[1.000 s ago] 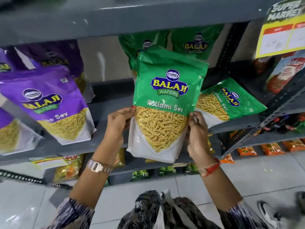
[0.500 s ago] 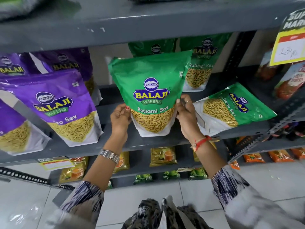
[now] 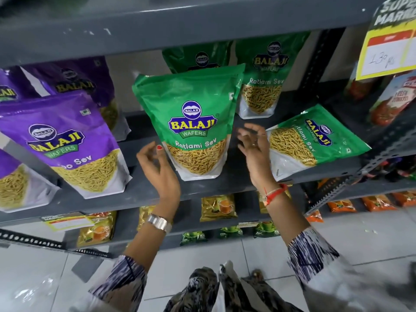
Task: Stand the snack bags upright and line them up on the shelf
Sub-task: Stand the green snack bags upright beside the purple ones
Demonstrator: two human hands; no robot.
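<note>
Shelf (image 3: pixel 202 190) work looks partly done. On the grey middle shelf, a green Ratlami Sev bag (image 3: pixel 191 122) stands upright near the front edge, label forward, between the two hands. Neither hand touches it: the left hand (image 3: pixel 155 163) hangs just beside its lower left corner with loosely curled, empty fingers (image 3: pixel 146 152), and the right hand (image 3: pixel 254 145) is just beside its right edge, fingers spread and holding nothing.

Behind that bag, two more green bags stand at the back: one mostly hidden back bag (image 3: pixel 198 59) and a second back bag (image 3: pixel 265 82) to its right, both seemingly upright. To the right, touching or nearly touching the right hand, a fallen green bag (image 3: pixel 313 140) lies flat on the shelf, tilted with its top pointing away to the right. This one plainly remains to be stood up.

On the left side, a front purple Sev bag (image 3: pixel 65 143) leans at a slant, another purple bag (image 3: pixel 9 176) sits cut off by the frame edge, and a rear purple bag (image 3: pixel 83 82) stands behind. Whether these count as straight enough is hard to judge through the wide lens.

By my reading, the centre bag is placed, the lying green bag is next, and final lining up of the row is left.
</note>
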